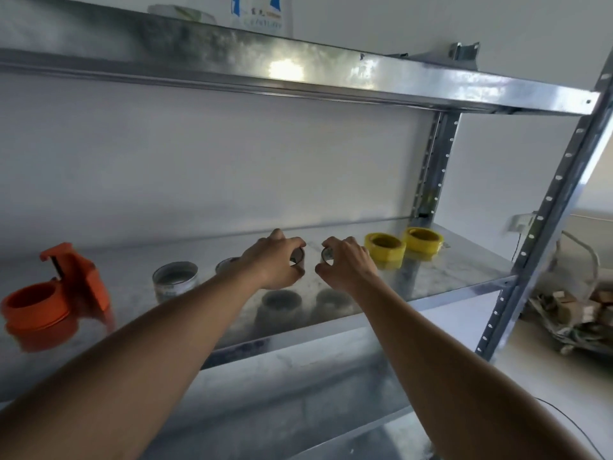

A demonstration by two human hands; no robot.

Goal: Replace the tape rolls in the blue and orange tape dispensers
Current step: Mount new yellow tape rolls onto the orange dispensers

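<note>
On the metal shelf (447,277): tape dispenser (49,303) far left; right of it two empty tape cores (174,280), side by side. At centre, left hand (277,260) and right hand (345,263), near each other, each around a core. Far right, two tape rolls (384,249), touching.

I see soft daylight glaring off the upper shelf edge (285,69); motion blur smears the orange dispenser (49,293) at the shelf's left end; uprights bow near the frame's right edge.
</note>
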